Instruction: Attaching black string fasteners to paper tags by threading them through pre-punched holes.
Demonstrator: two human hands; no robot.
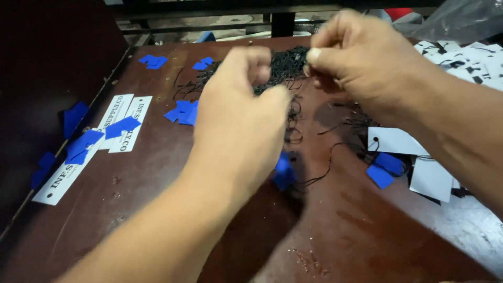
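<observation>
Black thread, a tangled heap of thin cords (285, 65), lies at about twelve o'clock on the dark brown table (157, 199), and both hands are raised over it. The left hand (241, 120) has its fingers curled in, thumb and fingertips drawn together at the near edge of the heap; whether a cord is actually caught between them I cannot tell, as the back of the hand hides the pinch. The right hand (361, 60), at one o'clock, has its thumb pressed against the forefinger, nipped shut on a strand at the heap's right edge.

Loose cords trail toward five o'clock, to two white tags (398, 141) and two small blue tags (385, 169) with cords threaded through them. One more blue tag (283, 173) peeks out beneath the left wrist. At nine o'clock lie three long white printed labels (128, 126) with blue pieces on them. A pile of white tags (466, 60) sits at two o'clock, too many and too blurred to count.
</observation>
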